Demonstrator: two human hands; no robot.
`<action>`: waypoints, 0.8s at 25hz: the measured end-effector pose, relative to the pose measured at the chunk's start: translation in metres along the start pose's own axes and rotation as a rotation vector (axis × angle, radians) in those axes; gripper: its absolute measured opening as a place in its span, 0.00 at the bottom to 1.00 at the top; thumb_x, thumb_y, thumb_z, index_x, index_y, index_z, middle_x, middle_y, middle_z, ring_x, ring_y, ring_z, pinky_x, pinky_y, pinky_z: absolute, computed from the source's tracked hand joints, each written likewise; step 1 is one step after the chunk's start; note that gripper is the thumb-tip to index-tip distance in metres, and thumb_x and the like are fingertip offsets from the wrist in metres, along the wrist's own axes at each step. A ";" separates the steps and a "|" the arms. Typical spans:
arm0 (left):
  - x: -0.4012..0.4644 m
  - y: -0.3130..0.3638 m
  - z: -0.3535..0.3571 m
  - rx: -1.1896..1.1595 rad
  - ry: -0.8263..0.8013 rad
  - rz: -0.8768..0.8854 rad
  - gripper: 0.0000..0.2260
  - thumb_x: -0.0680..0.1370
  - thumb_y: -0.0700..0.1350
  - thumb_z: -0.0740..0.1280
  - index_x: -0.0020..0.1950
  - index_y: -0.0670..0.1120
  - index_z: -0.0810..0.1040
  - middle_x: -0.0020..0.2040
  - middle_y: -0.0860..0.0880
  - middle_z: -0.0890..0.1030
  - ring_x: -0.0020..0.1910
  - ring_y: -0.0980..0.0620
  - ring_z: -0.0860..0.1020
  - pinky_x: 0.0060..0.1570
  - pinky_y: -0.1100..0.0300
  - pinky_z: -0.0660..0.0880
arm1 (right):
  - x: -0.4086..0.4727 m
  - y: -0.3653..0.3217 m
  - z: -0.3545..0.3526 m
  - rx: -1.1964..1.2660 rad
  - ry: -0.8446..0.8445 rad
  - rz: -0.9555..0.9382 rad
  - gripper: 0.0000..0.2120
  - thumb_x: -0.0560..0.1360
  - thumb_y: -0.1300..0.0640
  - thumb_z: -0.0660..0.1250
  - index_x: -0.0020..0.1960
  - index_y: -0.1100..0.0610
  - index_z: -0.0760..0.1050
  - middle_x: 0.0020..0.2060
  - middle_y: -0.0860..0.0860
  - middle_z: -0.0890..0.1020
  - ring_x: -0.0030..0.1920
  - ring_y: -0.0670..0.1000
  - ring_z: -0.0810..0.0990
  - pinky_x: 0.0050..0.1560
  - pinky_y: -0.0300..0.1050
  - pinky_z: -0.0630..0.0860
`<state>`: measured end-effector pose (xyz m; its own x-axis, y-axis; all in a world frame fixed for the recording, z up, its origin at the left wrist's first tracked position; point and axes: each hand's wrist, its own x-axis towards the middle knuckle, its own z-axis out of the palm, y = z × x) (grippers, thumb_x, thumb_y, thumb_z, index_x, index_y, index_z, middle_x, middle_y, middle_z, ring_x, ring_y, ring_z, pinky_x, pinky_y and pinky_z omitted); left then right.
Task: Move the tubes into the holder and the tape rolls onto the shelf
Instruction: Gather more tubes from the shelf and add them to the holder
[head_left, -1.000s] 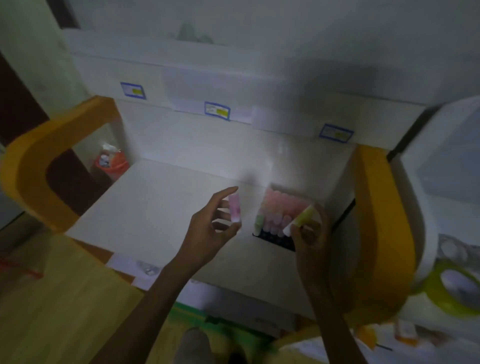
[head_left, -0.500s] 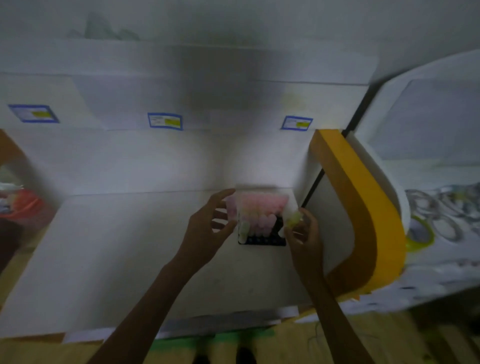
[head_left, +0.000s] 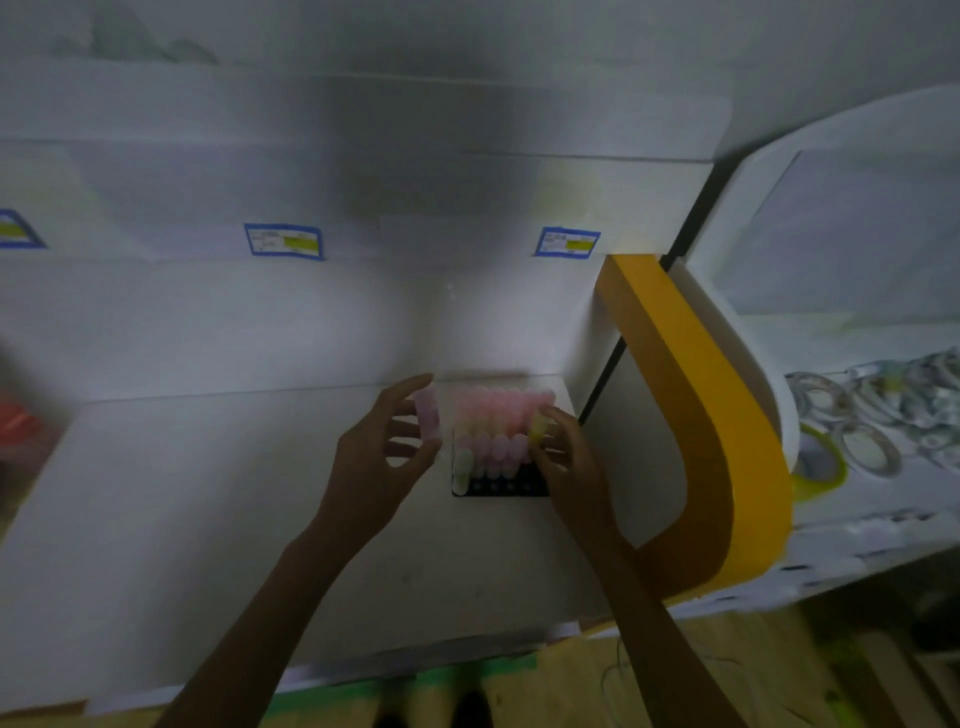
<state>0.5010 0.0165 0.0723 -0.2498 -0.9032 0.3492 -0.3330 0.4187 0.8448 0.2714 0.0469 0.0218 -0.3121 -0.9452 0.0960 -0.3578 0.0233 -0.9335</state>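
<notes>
Head view is showing a dim, soft scene, and much of it is blurring. Nearest, both forearms are running off the bottom edge. The white shelf surface is lying under them, its near-left corner cut off by the frame.

The left hand is hovering just left of the black tube holder, pinching a pink tube upright between thumb and fingertips, the other fingers curling loosely around it. The tube's lower end is hiding behind the thumb. The right hand is sitting over the holder's right edge, gripping a yellowish tube at its fingertips; whether this tube is already seated in a hole cannot be told, since the hand is covering that part.

Pink tubes are filling the holder's far rows, a pale green tube is standing at its near-left corner, and empty holes are showing along the near row. Individual tubes are merging into a pink smear.

Far right, past the yellow curved panel, tape rolls are lying in a blurred cluster on another surface, partly cut off. Farther back, blue-bordered labels are sticking to a shelf edge, their print unreadable.
</notes>
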 end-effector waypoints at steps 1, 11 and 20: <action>0.000 0.000 0.000 0.012 0.007 -0.009 0.29 0.73 0.39 0.74 0.68 0.58 0.68 0.53 0.53 0.79 0.44 0.58 0.81 0.42 0.67 0.79 | 0.002 0.002 0.000 -0.005 -0.026 -0.014 0.17 0.77 0.60 0.67 0.54 0.38 0.71 0.47 0.36 0.78 0.47 0.35 0.79 0.43 0.24 0.72; -0.001 0.001 0.006 0.030 0.048 -0.047 0.28 0.73 0.37 0.73 0.68 0.57 0.69 0.53 0.52 0.80 0.45 0.58 0.81 0.44 0.67 0.79 | 0.020 0.029 -0.001 -0.059 -0.114 -0.116 0.15 0.77 0.62 0.67 0.61 0.49 0.75 0.54 0.43 0.79 0.53 0.32 0.76 0.52 0.28 0.72; -0.004 0.003 0.012 0.053 0.025 -0.044 0.28 0.74 0.40 0.73 0.69 0.58 0.68 0.53 0.53 0.80 0.45 0.58 0.81 0.43 0.62 0.81 | 0.014 0.026 -0.005 -0.274 -0.188 -0.237 0.23 0.73 0.65 0.56 0.66 0.56 0.74 0.61 0.53 0.77 0.58 0.45 0.74 0.62 0.34 0.70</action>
<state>0.4898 0.0222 0.0683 -0.2116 -0.9225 0.3229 -0.3912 0.3827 0.8370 0.2537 0.0361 0.0002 -0.0351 -0.9774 0.2087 -0.6295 -0.1406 -0.7642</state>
